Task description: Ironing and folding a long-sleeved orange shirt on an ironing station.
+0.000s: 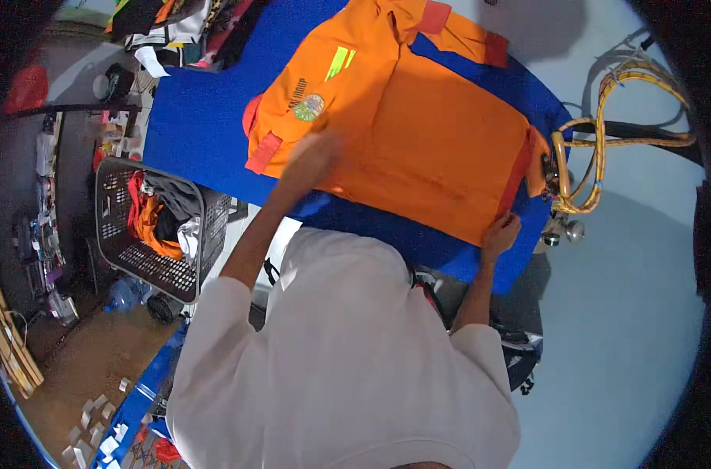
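Observation:
An orange long-sleeved work shirt [443,135] with red bands lies spread over a blue cloth-covered ironing surface [197,129] before me. It bears writing, a round emblem and yellow-green strips. My left hand [315,157] is blurred over the left part of the shirt, just below the emblem; its fingers cannot be made out. At the near right corner, my right hand [501,234] grips the shirt by its red-banded edge. Beyond that edge stands what looks like a steam iron [552,176], partly hidden, with a yellow patterned hose [598,129].
On the left, a grey perforated plastic basket [200,234] holds crumpled clothes [156,220]. A heap of garments [174,29] lies at the far left corner. The pale wall [619,281] rises close on the right. Below the basket, a blue water bottle [127,294] is on the floor.

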Available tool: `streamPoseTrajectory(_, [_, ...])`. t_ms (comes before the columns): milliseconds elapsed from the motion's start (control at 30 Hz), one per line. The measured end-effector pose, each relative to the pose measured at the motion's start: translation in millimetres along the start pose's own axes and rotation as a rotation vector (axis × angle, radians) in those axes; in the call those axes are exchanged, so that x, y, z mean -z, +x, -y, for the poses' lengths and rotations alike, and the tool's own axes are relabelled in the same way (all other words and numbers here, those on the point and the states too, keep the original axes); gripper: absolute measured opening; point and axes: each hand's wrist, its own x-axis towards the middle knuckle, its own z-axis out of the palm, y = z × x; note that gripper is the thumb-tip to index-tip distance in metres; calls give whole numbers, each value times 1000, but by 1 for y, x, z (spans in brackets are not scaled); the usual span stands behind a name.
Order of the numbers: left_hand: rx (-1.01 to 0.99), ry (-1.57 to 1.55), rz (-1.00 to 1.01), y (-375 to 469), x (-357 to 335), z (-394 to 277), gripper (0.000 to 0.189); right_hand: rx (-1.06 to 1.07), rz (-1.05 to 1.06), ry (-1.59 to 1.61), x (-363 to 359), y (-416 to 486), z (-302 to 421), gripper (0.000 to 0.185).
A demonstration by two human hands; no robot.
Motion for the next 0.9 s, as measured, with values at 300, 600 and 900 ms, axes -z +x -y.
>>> streamPoseTrajectory(300, [-263,123,102,19,-50,1,35,-10,-30,-12,-10,3,-22,34])
streamPoseTrajectory(600, [-228,-15,104,-26,-43,-18,40,354,106,72,6,-32,71,27])
streamPoseTrajectory(900, [-406,-107,107,-9,-71,-47,63,970,585,276,-31,-95,170,45])
